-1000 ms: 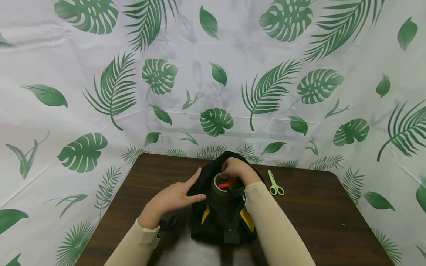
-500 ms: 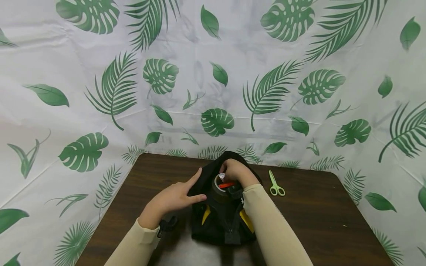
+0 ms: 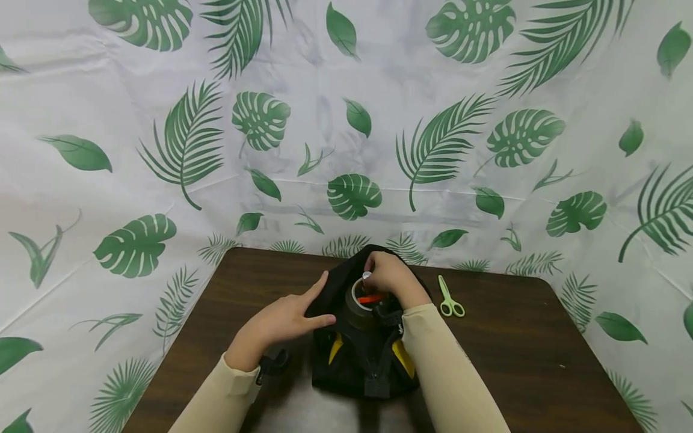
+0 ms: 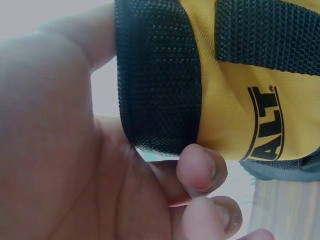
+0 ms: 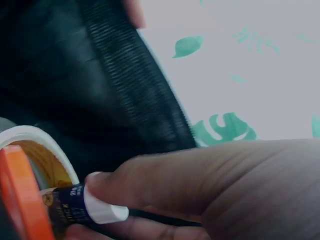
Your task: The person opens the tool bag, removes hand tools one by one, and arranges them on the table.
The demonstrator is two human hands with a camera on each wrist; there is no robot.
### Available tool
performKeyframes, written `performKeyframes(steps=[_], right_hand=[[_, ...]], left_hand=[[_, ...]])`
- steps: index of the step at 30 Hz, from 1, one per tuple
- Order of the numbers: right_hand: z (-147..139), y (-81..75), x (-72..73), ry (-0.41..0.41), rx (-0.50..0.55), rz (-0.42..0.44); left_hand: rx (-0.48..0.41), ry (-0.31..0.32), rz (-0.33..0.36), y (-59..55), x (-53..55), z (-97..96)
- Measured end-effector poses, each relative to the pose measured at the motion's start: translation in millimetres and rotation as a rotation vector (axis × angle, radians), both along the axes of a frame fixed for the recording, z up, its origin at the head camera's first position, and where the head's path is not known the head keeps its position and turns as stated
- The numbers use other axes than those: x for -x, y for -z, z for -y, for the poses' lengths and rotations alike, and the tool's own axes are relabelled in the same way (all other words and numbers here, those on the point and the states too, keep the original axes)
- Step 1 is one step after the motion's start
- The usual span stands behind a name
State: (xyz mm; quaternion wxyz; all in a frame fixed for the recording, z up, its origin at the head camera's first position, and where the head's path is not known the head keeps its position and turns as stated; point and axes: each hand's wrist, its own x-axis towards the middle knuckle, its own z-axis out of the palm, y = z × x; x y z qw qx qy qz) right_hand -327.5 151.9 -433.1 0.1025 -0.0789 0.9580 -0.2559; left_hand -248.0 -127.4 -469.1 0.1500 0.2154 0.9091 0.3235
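A black-and-yellow tool bag point(image 3: 343, 379) stands on the table with its mouth facing up. My left hand point(image 3: 280, 322) grips the bag's left rim; in the left wrist view the black trim point(image 4: 160, 80) passes between thumb and fingers. Over the opening, my right hand point(image 3: 392, 278) pinches a glue stick point(image 5: 70, 204) by its white end, thumb on top. Its dark label leans into a roll of tape point(image 5: 47, 137) inside the bag. Beside it in the roll sits a flat orange object point(image 5: 22, 192), its kind unclear. The bag's depths are hidden.
Pale green scissors point(image 3: 446, 304) lie on the dark wooden table point(image 3: 514, 337), right of the bag. A white sheet with green leaves point(image 3: 303, 120) hangs behind the table. A dark strap or band point(image 3: 275, 362) is by the left wrist.
A white end of the glue stick has come into view under my right fingers and risen slightly. My left hand stays at the bag's rim.
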Motion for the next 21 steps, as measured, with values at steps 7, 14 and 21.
performKeyframes(steps=[7,14,21], right_hand=[[-0.1,-14.7,-9.8,-0.025,-0.023,-0.013],[-2.5,-25.2,-17.7,-0.002,0.019,-0.042],[-13.7,-30.5,-24.1,0.035,0.075,-0.080]], left_hand=[[0.003,-0.002,0.011,0.9,-2.8,0.7],[0.003,-0.003,-0.005,0.6,-1.4,-0.1],[-0.003,0.003,-0.002,1.2,1.2,-1.3]])
